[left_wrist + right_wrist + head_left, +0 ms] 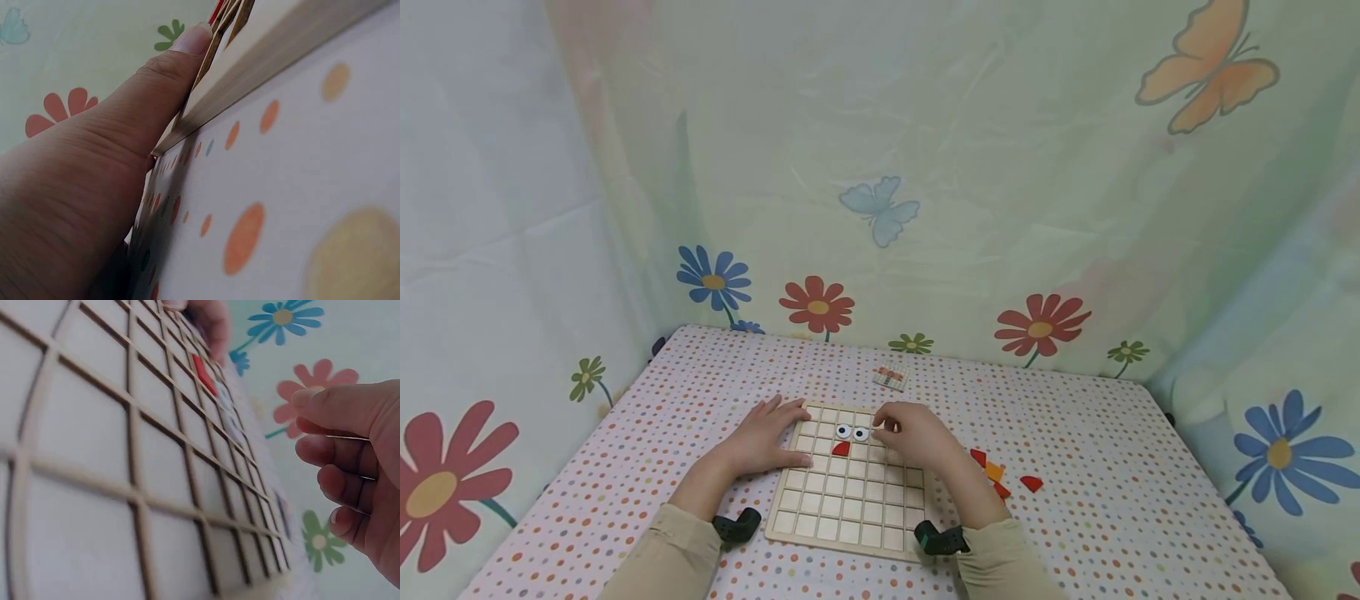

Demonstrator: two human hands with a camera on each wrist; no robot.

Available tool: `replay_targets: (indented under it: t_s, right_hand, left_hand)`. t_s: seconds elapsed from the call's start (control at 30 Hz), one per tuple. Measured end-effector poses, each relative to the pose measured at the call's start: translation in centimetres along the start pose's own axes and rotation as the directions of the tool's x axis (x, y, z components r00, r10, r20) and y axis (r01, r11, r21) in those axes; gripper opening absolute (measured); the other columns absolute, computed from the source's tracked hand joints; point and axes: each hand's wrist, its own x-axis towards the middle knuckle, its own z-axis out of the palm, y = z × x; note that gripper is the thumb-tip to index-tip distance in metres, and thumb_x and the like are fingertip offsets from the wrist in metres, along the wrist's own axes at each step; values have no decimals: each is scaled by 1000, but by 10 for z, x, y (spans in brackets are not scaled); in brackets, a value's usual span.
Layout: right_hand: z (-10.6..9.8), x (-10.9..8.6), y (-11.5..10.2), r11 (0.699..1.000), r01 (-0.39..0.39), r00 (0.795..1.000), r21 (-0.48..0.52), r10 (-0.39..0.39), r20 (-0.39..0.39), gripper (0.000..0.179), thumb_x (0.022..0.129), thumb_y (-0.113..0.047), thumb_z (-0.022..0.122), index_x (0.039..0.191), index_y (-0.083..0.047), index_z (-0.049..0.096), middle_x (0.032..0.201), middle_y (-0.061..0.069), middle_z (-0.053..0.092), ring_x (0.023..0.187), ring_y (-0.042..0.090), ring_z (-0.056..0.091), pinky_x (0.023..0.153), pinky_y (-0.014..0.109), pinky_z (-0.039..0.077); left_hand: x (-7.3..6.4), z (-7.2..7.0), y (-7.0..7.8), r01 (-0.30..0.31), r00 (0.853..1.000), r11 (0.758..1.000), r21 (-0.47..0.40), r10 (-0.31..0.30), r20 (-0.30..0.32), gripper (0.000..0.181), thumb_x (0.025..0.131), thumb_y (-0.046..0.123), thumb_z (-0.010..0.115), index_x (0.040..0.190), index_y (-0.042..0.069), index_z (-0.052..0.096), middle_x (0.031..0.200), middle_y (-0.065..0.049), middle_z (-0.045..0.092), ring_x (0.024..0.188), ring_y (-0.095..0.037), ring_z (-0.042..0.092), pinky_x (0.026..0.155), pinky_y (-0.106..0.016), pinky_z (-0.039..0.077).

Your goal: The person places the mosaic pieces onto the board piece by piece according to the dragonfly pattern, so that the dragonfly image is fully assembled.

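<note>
Pale wood formed the rectangular grid board (pixel 828 528), which lay flat at the lower centre of the frame. Two round black-and-white eye pieces (pixel 843 432) and one red quarter-round piece (pixel 841 449) occupied its upper cells; most other visible cells were bare. Loose red and orange pieces (pixel 995 471) lay right of centre, so filling appeared to be at an early stage. Left hand (pixel 765 435): laid across the board's left edge, fingers extended, thumb set apart on the rim. Right hand (pixel 917 433): above the upper right cells, fingers curled, thumb and forefinger close together; I could not tell whether they gripped a piece. Both forearms, in beige sleeves (pixel 658 554), extended from the bottom edge.
</note>
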Motion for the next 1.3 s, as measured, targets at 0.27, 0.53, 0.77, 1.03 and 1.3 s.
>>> replay_targets:
  t_s: [0.27, 0.53, 0.77, 1.03, 1.3]
  right_hand:
    - [-32, -25, 36, 991, -136, 988, 1, 136, -72, 10, 94, -23, 69, 102, -17, 70, 83, -6, 61, 69, 13, 51, 58, 28, 45]
    - [-55, -49, 78, 963, -267, 962, -29, 265, -64, 12, 93, -22, 69, 103, -16, 69, 87, -1, 62, 73, 16, 52, 61, 27, 47]
    - [-58, -62, 101, 940, -336, 942, -54, 336, -3, 15, 91, -25, 71, 102, -16, 69, 89, -1, 63, 76, 16, 55, 65, 28, 51]
    - [-51, -65, 114, 942, -330, 942, -60, 332, 37, 14, 87, -23, 77, 94, -17, 66, 85, -1, 58, 79, 17, 51, 67, 30, 45]
    - [-50, -63, 117, 950, -306, 951, -59, 308, 27, 15, 89, -11, 71, 102, -18, 68, 93, -2, 61, 84, 17, 53, 76, 34, 52]
  left_hand:
    - [0, 0, 0, 4, 1000, 1000, 1, -4, 0, 81, 74, 71, 71, 139, 27, 53, 161, 1, 33, 153, -37, 14, 124, -59, 10]
    - [-2, -1, 0, -9, 1000, 1000, 1, 9, 3, 81, 74, 71, 71, 139, 26, 53, 161, -1, 34, 153, -38, 15, 124, -59, 11]
    - [-2, 1, -4, -15, 1000, 1000, 3, 15, -5, 83, 73, 73, 70, 139, 25, 53, 161, -1, 34, 153, -38, 16, 124, -58, 11]
    - [-1, 2, -4, -16, 1000, 1000, -4, 16, 0, 82, 73, 73, 70, 139, 27, 53, 161, 1, 33, 153, -37, 15, 124, -58, 10]
    - [0, 2, -4, -19, 1000, 1000, 4, 19, 1, 82, 74, 73, 69, 140, 27, 52, 162, 0, 32, 153, -37, 14, 125, -58, 10]
